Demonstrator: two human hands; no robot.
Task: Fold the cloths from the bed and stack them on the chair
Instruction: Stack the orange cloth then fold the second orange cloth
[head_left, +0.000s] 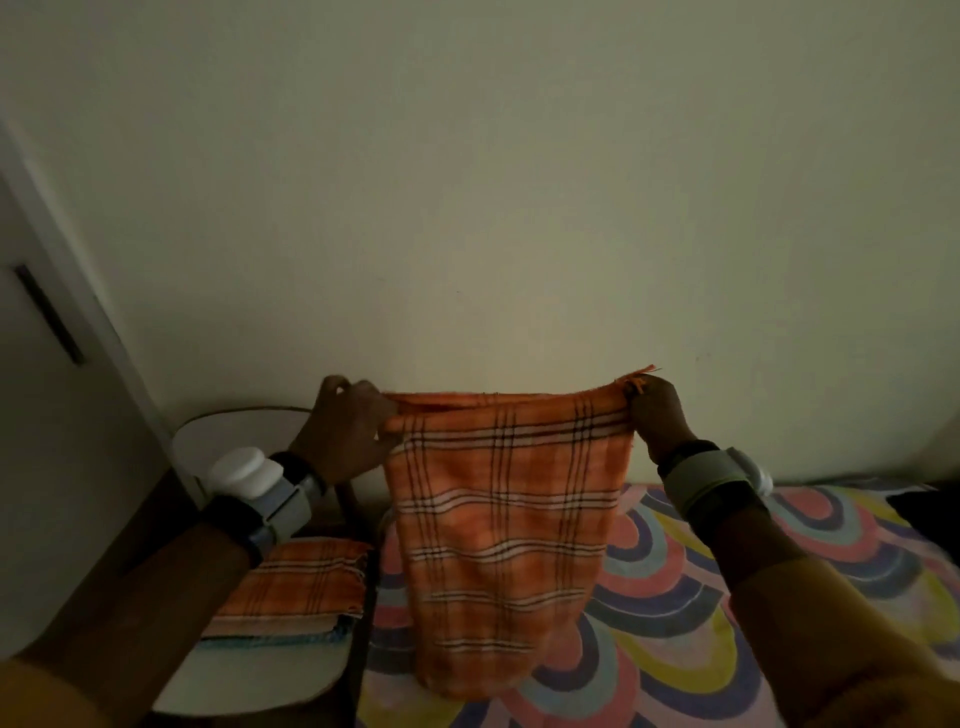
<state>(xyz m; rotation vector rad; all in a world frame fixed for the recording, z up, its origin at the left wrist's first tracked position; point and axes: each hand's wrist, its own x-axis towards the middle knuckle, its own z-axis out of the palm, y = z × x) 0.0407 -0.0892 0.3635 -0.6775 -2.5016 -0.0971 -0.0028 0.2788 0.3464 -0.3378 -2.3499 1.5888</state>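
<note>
Two hands are up in front of me, each pinching a top corner of the orange plaid cloth (498, 519). My left hand (348, 431) has its fingers and thumb curled round the left corner, and my right hand (657, 415) grips the frayed right corner, so the top edge is stretched almost level between them against the pale wall (519, 182). Along that edge I can see two layers, one behind the other. The cloth hangs straight down and narrows toward its lower end, which sits over the near-left part of the bed (727, 597) with its sheet of coloured arches; I cannot tell whether it touches the sheet. To the left, just beside the bed, stands the white chair (260, 675), and on its seat lies a stack of folded cloths (306, 587), an orange plaid one on top with paler and blue-edged ones under it. Both my wrists carry strapped-on devices, the left wrist unit (254, 483) bulky and white.
</note>
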